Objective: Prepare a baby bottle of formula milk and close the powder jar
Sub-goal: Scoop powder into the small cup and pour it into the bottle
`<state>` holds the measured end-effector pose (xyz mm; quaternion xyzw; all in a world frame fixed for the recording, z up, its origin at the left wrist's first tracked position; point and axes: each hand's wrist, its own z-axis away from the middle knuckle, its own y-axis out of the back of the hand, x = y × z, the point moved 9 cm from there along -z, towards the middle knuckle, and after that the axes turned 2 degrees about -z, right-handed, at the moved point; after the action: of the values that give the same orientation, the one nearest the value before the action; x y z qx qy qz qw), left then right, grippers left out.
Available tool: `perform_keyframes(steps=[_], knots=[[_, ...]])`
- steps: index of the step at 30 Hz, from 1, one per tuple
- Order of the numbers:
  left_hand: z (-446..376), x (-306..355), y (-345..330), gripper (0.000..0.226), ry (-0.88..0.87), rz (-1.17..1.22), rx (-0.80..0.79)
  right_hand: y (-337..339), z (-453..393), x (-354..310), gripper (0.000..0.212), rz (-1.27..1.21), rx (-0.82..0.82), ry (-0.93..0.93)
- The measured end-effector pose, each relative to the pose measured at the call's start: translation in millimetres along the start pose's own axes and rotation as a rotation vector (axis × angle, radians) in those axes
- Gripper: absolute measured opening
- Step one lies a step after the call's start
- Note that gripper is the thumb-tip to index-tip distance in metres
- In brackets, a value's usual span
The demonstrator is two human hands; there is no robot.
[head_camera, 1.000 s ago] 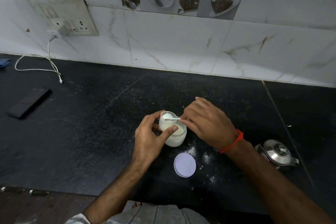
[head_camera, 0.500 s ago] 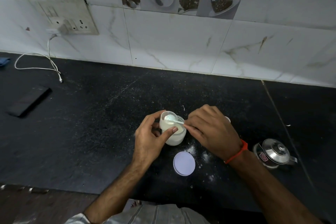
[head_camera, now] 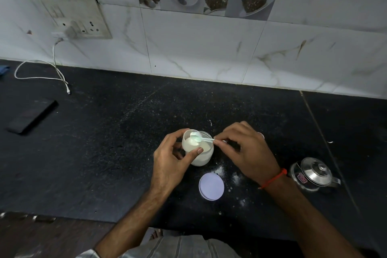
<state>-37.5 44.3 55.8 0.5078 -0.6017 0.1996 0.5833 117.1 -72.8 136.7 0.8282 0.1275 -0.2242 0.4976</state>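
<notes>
My left hand point(head_camera: 171, 161) grips a small translucent white baby bottle point(head_camera: 188, 143), held open-mouthed against the powder jar point(head_camera: 204, 156). The jar stands uncapped on the black counter and holds pale powder. My right hand point(head_camera: 247, 148) pinches the handle of a small pale green scoop point(head_camera: 196, 138). The scoop's bowl sits over the bottle's mouth with white powder around it. The jar's round white lid point(head_camera: 211, 186) lies flat on the counter just in front of the jar, between my forearms.
A steel kettle point(head_camera: 312, 174) with its lid on stands right of my right wrist. Spilled powder point(head_camera: 235, 178) dots the counter near the lid. A dark phone point(head_camera: 31, 116) and a white charging cable point(head_camera: 41, 73) lie far left. The tiled wall runs behind.
My right hand has shifted slightly right and toward me while the scoop stays at the bottle's mouth. The left hand and bottle have barely moved.
</notes>
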Motion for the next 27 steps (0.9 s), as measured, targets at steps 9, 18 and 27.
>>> perform_keyframes(steps=[9,18,27], knots=[[10.7,-20.6,15.4,0.050,0.083,0.001,0.048,-34.8,2.6,72.4,0.009,-0.518,0.020,-0.603],[16.2,-29.6,27.3,0.050,0.130,-0.003,0.079,-56.2,-6.5,100.2,0.005,-0.112,-0.095,-0.620],[14.2,-15.7,16.0,0.052,0.072,-0.005,0.020,-107.4,-36.5,77.2,0.017,0.245,-0.391,-0.390]])
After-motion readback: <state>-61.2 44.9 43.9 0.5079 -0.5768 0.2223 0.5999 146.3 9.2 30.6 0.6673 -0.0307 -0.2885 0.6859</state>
